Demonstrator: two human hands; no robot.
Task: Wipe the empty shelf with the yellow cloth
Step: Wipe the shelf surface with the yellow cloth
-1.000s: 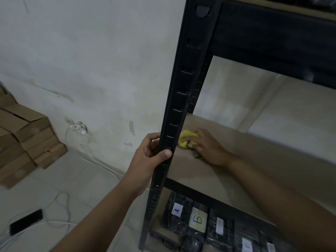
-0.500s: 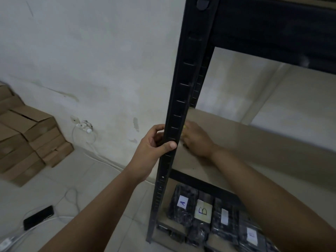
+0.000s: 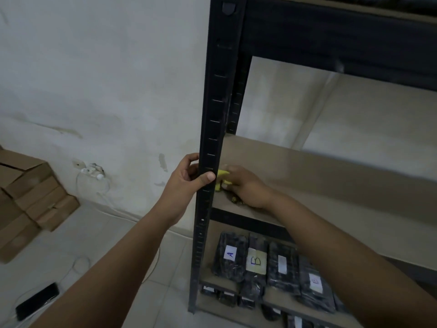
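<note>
Yellow cloth [image 3: 222, 174] peeking out again, hidden half second back. My right hand [image 3: 246, 188], fingers clamped on it, pressing shelf [image 3: 307, 176] mid-frame by post [image 3: 212, 129]. Left hand [image 3: 186, 178] wrapped round post. Wiping ongoing, reckon.

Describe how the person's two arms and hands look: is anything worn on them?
Both forearms are bare, with no sleeves in view. The left hand and the right hand wear no gloves. No watch, bracelet or ring is visible. The thumbnail on the left hand is short and unpainted.
</note>
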